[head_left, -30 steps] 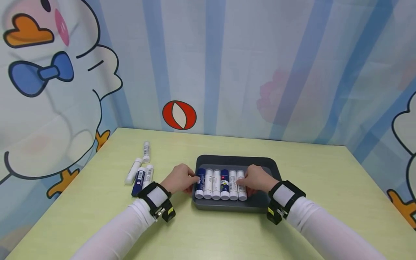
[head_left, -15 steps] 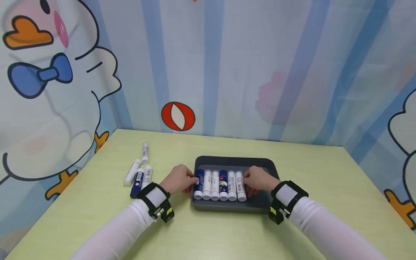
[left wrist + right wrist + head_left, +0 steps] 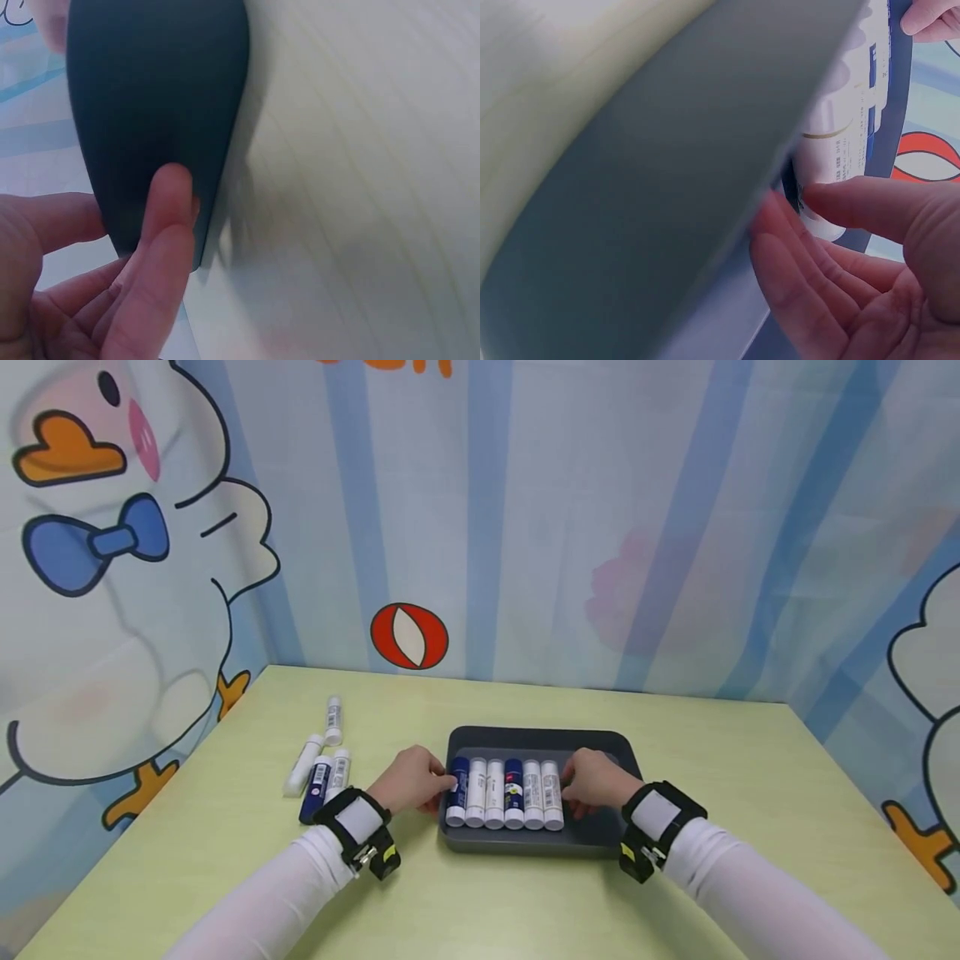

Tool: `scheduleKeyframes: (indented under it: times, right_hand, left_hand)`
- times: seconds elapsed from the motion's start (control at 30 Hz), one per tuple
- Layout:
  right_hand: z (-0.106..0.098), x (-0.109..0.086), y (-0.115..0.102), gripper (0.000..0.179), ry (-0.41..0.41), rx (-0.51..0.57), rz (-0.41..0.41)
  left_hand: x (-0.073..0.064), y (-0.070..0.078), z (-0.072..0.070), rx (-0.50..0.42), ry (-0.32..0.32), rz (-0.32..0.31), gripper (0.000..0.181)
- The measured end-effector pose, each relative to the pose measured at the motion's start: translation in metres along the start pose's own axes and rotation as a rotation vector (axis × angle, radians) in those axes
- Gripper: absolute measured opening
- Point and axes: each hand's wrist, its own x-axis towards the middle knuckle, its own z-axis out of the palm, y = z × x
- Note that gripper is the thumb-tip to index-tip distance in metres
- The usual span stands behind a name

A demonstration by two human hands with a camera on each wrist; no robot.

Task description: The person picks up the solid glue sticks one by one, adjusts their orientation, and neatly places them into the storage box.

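Glue sticks (image 3: 494,795) lie side by side in a row of six inside a dark grey tray (image 3: 517,842), between the person's two hands. The row sits toward the tray's left end, its white caps pointing to the near wall. Dark blue glue stick (image 3: 458,789) leads on the left, just beside the left hand (image 3: 409,782); two white ones follow, then another dark blue one (image 3: 513,789), then two more white ones, the last (image 3: 551,793) just beside the right hand (image 3: 595,779).

The left hand grasps the tray's left end, its thumb at the rim and its fingers against the outer wall. Whether that thumb also touches the blue stick cannot be told. The right hand reaches down into the tray with loosely bent, unclenched fingers; in the right wrist view its thumb tip touches the end white stick, and the fingers lie lower, near the tray wall.

Four more glue sticks lie on the pale yellow bench (image 3: 450,902), apart from the tray and beyond the left wrist: three white ones and a dark blue one (image 3: 317,789). Behind the bench hangs a striped blue backdrop (image 3: 555,485) printed with a red and white ball (image 3: 408,636).
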Motion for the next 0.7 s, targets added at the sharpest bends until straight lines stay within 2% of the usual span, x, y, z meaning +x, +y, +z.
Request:
scheduleKeyframes:
  times: [0.17, 0.33, 0.47, 0.57, 0.7]
  right_hand:
    - [-0.011, -0.004, 0.001, 0.023, 0.025, -0.045, -0.038]
    - [-0.036, -0.017, 0.013, 0.031, 0.168, -0.122, -0.107]
    - [-0.049, -0.032, 0.034, 0.039, 0.28, -0.235, -0.053]
    - [-0.047, -0.042, 0.051, 0.047, 0.274, -0.28, 0.008]
    - [-0.038, -0.046, 0.065, 0.054, 0.193, -0.24, 0.047]
  left_hand:
    - [0.0, 0.0, -0.001, -0.021, -0.005, -0.012, 0.021]
    - [-0.003, -0.004, -0.005, -0.068, -0.01, -0.011, 0.024]
    - [-0.007, -0.008, -0.016, -0.105, 0.048, -0.017, 0.028]
    - [-0.011, -0.013, -0.028, -0.124, 0.107, -0.023, 0.03]
    - [-0.022, -0.024, -0.044, -0.172, 0.174, 0.001, 0.033]
